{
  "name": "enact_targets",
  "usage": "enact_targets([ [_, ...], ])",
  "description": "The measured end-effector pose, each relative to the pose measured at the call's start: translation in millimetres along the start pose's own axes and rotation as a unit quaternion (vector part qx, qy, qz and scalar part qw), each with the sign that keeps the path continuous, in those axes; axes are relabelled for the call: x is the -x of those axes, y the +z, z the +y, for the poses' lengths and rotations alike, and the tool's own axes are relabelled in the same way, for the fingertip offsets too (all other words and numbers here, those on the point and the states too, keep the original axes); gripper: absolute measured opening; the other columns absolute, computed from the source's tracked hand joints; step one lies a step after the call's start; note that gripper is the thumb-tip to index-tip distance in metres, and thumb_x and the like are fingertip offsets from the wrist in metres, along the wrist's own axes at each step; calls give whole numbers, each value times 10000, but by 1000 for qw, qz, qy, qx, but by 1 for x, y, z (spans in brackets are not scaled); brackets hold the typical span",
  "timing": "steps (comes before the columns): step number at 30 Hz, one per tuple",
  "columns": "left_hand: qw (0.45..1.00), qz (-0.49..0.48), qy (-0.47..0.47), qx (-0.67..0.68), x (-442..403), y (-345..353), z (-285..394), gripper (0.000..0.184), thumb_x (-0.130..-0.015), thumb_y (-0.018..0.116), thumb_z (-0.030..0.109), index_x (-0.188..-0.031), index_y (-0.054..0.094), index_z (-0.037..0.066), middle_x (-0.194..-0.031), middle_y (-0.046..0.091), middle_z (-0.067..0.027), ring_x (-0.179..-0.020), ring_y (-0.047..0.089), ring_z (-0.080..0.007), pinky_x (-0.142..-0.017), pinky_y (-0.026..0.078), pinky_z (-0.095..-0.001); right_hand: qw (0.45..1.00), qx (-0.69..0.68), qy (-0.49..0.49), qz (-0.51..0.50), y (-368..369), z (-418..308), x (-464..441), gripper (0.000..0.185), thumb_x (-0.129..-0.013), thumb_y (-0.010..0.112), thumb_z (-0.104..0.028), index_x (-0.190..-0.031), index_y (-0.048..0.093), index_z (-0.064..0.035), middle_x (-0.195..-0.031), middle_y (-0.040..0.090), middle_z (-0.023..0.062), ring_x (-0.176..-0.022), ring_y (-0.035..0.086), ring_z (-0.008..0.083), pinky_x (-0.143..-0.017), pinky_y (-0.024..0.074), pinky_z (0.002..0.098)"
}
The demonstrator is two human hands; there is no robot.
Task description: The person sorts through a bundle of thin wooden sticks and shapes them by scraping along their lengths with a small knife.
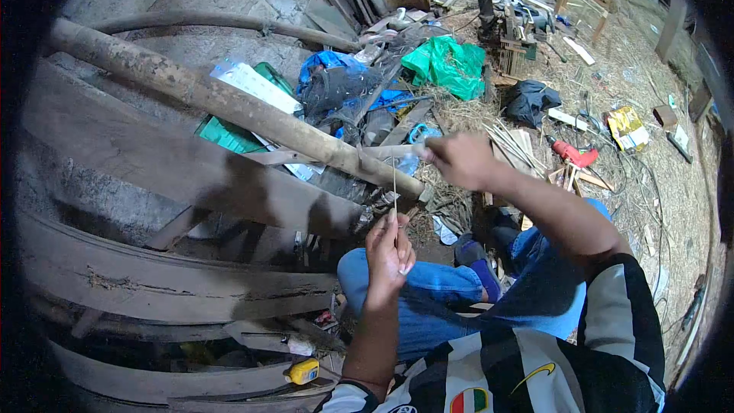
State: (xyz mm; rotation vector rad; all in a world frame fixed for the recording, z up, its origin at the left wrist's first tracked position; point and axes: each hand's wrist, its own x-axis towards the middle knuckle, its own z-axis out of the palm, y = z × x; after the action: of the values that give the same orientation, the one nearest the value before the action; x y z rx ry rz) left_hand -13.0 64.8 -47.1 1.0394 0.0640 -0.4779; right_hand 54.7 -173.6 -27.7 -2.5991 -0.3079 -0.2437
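Observation:
My left hand (388, 251) is raised in front of my knees, its fingers pinched around the lower end of a thin, pale wooden stick (395, 183). The stick points upward, nearly upright. To the right of the stick's top, my right hand (465, 162) is closed, its fingers curled and slightly blurred. A small pale patch shows at its fingertips, but I cannot make out what it is. From this view I cannot tell whether the right hand touches the stick. Behind both hands runs a thick bamboo pole (229, 111).
Weathered planks (153, 275) fill the left side. A yellow tape measure (303, 372) lies low among them. To the right are a red power drill (573, 153), a yellow packet (627, 128) and a black bag (529, 102). A green plastic bag (447, 65) lies farther back amid scrap.

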Motion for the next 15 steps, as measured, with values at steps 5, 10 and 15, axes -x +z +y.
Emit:
enact_targets([
  [5, 1000, -6, -10, -12, -8, 2, -1, 282, -1074, 433, 300, -1043, 546, 43, -465, 361, 22, -283, 267, -90, -282, 275, -261, 994, -32, -89, -58, 9, -29, 23, 288, -964, 531, -355, -915, 609, -82, -778, 653, 165, -716, 652, 401, -626, 502, 525],
  [10, 1000, -4, -15, 1, -9, 5, 1, 281, -1079, 417, 290, -1017, 545, 48, -458, 341, 25, -284, 257, -90, -281, 273, -260, 995, -5, -81, -52, 8, -21, 17, 320, -971, 513, -398, -956, 631, -100, -782, 678, 164, -726, 672, 397, -640, 523, 523],
  [15, 999, 4, -32, 12, 1, -1, -4, 294, -1084, 399, 287, -1012, 553, 46, -460, 340, 20, -286, 264, -93, -281, 277, -265, 997, 61, 34, -41, 8, 25, -12, 342, -957, 517, -411, -956, 664, -102, -766, 685, 184, -738, 687, 401, -650, 541, 527],
])
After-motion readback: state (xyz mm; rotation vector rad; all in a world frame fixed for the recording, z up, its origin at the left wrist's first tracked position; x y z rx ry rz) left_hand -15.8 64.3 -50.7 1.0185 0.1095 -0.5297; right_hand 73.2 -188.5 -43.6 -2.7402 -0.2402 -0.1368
